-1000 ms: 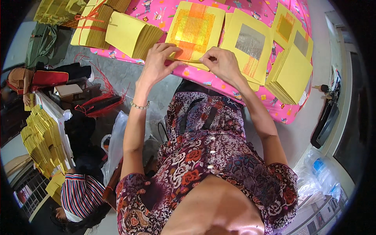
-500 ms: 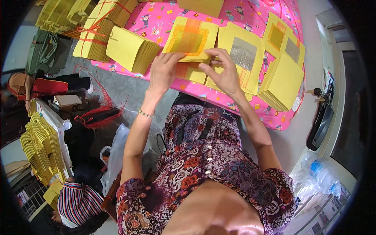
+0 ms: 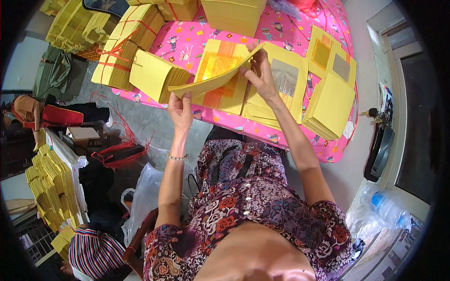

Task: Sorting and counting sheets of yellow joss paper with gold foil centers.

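Note:
Between my two hands is a folded yellow joss paper (image 3: 213,84), lifted off the table and tilted up toward the right. My left hand (image 3: 180,111) pinches its lower left corner between thumb and fingers. At the raised right end, my right hand (image 3: 263,78) has its fingers behind the paper and its thumb in front; the fingertips are partly hidden. Under it lies joss paper with a shiny gold square (image 3: 214,68) and orange print. To the right are sheets with a silver square (image 3: 286,77).
Folded yellow stacks stand left (image 3: 151,75) and right (image 3: 330,107) on the pink patterned tablecloth (image 3: 183,44). Bundles tied with red string (image 3: 112,68) are at the far left. A person in a striped top (image 3: 96,253) is at lower left, beside more yellow stacks (image 3: 54,187).
Both hands have lifted the joss paper from the pile. My left hand moved down and left to its corner; my right hand rose with the other end, uncovering the gold square beneath.

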`<move>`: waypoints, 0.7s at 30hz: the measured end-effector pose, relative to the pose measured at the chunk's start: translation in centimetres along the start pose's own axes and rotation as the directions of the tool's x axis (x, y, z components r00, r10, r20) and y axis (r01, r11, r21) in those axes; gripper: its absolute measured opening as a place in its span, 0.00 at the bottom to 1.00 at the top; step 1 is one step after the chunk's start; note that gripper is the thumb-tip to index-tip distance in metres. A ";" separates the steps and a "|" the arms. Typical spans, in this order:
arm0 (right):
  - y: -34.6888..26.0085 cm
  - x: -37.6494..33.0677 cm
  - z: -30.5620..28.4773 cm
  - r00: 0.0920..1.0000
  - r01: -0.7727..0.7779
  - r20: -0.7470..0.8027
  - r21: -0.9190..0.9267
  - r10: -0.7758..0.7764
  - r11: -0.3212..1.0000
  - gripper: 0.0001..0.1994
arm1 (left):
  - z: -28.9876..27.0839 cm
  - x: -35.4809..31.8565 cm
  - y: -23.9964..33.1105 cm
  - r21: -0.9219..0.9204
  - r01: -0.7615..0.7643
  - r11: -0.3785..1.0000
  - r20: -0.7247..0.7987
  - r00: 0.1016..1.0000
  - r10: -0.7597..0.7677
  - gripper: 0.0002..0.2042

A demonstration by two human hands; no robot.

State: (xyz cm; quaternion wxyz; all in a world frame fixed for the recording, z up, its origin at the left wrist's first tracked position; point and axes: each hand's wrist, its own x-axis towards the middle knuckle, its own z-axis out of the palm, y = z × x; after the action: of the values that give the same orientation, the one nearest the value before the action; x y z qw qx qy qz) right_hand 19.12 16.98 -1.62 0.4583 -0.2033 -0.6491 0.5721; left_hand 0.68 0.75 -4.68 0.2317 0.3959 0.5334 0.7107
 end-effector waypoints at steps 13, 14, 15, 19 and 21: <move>-0.5 0.4 0.6 0.999 -0.029 0.015 -0.067 0.030 0.997 0.32 | 0.6 -0.5 -0.6 0.053 -0.083 0.995 -0.065 0.994 0.086 0.21; -0.8 0.3 0.7 0.999 -0.029 0.018 -0.066 0.030 0.997 0.32 | 0.4 -0.5 -0.7 0.042 -0.068 0.997 -0.061 0.996 0.070 0.20; -1.1 0.2 0.8 1.000 -0.023 0.017 -0.064 0.024 0.998 0.32 | 0.2 -0.5 -0.9 0.031 -0.052 0.998 -0.057 0.997 0.054 0.20; -1.0 0.3 0.5 0.996 -0.037 0.088 0.031 0.034 0.999 0.32 | 0.9 0.3 0.5 -0.004 -0.015 1.000 0.037 0.999 0.015 0.18; -0.8 0.0 0.8 0.991 -0.083 0.115 0.148 0.066 0.985 0.32 | 1.8 0.7 1.2 -0.096 0.074 0.993 0.180 0.982 -0.055 0.20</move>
State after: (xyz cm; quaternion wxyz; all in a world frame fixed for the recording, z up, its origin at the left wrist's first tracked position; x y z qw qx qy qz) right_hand 18.64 16.32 -0.84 0.4144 -0.1600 -0.6194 0.6473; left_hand 1.86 1.96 -3.09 0.3210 0.4275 0.4862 0.6912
